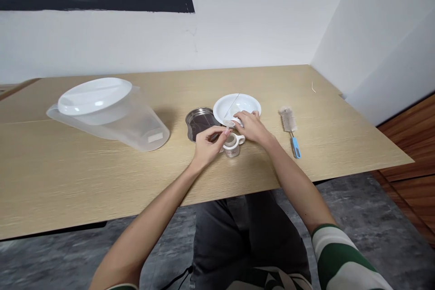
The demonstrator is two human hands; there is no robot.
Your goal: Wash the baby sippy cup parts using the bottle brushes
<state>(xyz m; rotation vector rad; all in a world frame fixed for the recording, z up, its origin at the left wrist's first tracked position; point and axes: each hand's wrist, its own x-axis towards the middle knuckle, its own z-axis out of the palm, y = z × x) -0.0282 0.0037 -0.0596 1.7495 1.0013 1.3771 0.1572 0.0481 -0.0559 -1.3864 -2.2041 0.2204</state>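
Note:
Between thumb and fingertips, my left hand (208,146) pinches a small translucent piece (229,123), too small to make out fully. My right hand (253,128) reaches over the near rim of a white bowl (220,105), its curled fingertips meeting the same piece. A thin, straight, wire-like strand (232,106) slants across the bowl. Just below the hands stands a small clear cup (232,152) with a white two-handled ring (239,140) around its open top; my left hand partly covers one handle. Beside the bowl, a kidney-shaped metal tray (200,123) lies partly behind my left hand.
A large translucent pitcher (136,120) with a white lid (95,95) is on the left. To the right lies a bottle brush (288,122) with a blue handle. A small bent white piece (313,87) rests near the back right corner of the wooden table (102,181).

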